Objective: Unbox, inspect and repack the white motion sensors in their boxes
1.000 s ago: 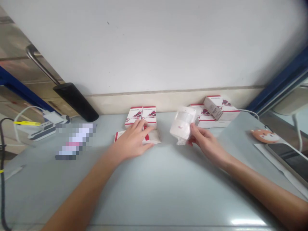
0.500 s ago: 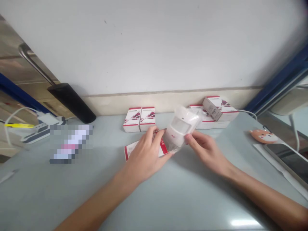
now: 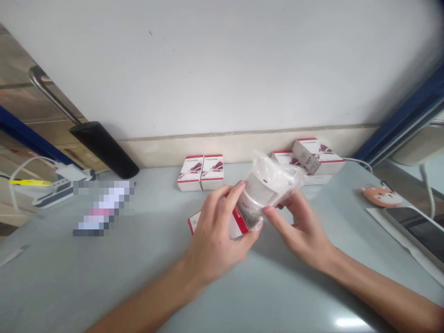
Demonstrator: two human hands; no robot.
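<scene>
Head, left hand [image 3: 215,245], right hand [image 3: 298,231], clasping bagged sensor [image 3: 265,189]

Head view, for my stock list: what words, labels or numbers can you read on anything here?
"TOR": the end of a word, on the red band of the white carton with a red band in the left hand.
Small print on the white-and-red cardboard boxes: too small to read.
The pixelated oblong object: blurred, unreadable.

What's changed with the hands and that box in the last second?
The left hand has taken hold of the flat red-and-white box and drawn it rightward, up to the bagged white sensor held in the right hand. The boxes along the wall stayed put.
</scene>
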